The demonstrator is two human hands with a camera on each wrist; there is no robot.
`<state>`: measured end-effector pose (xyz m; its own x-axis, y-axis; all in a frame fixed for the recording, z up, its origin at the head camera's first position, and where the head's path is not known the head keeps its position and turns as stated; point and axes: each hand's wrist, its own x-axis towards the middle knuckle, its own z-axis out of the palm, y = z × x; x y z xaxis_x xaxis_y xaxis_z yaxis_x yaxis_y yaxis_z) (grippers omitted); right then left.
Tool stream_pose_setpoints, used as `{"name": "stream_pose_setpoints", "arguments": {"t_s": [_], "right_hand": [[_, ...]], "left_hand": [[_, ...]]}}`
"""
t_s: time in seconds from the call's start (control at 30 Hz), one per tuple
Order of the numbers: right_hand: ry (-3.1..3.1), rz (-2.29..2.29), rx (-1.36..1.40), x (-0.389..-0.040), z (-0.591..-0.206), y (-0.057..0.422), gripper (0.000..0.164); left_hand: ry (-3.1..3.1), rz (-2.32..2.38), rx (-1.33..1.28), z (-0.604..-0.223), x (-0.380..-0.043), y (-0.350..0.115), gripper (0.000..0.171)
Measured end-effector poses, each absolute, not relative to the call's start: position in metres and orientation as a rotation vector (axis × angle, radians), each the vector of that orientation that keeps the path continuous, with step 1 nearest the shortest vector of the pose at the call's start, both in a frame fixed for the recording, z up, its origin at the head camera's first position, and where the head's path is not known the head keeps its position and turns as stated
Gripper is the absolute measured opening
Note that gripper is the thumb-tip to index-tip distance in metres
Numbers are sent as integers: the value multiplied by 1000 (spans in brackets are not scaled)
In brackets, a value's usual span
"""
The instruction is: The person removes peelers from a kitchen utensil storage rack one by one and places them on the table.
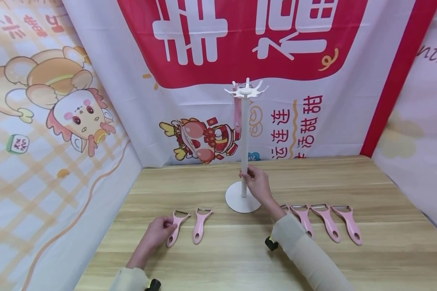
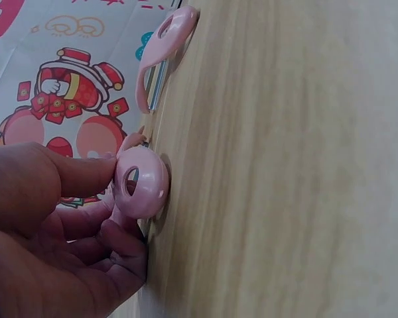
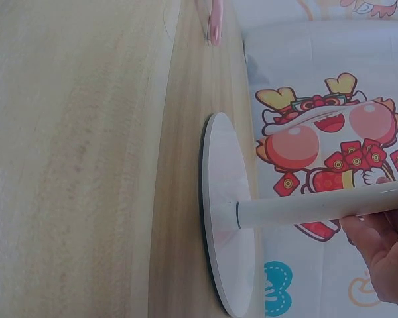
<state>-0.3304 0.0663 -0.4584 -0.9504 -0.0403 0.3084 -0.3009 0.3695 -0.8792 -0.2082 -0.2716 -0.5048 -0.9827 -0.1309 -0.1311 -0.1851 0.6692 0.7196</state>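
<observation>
My left hand (image 1: 156, 233) pinches the handle of the leftmost pink peeler (image 1: 172, 238), which lies low at the table. In the left wrist view the thumb meets the rim of its holed handle end (image 2: 154, 191), with curled fingers below. Beside it lies a second pink peeler (image 1: 198, 231). At the middle of the table stands a white hook rack (image 1: 245, 139), upright on a round base (image 3: 233, 156). Low on its pole, my right hand (image 1: 259, 186) holds it between thumb and fingers. Another pink peeler (image 1: 237, 115) hangs from a hook at the rack's back left.
Several pink peelers (image 1: 327, 223) lie in a row on the right, the innermost partly hidden by the right forearm. The wooden table (image 1: 218, 258) ends against a printed cloth backdrop (image 1: 211, 109), with more printed cloth on both sides.
</observation>
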Motion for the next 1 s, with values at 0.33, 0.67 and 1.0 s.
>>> {"name": "stream_pose_setpoints", "arguments": {"t_s": [0.33,0.67,1.0], "right_hand": [[-2382,1601,309,-330,-459,68,19],[-2405,1606,299,-329,-462,67,18],[-2416,1607,305,-330,-459,68,18]], "left_hand": [[2848,1153,-256,-499,-207,-272,25],[3009,1148,-147,-472,-219,-274,25],[2976,1332,124,-440,-244,-248,29]]}}
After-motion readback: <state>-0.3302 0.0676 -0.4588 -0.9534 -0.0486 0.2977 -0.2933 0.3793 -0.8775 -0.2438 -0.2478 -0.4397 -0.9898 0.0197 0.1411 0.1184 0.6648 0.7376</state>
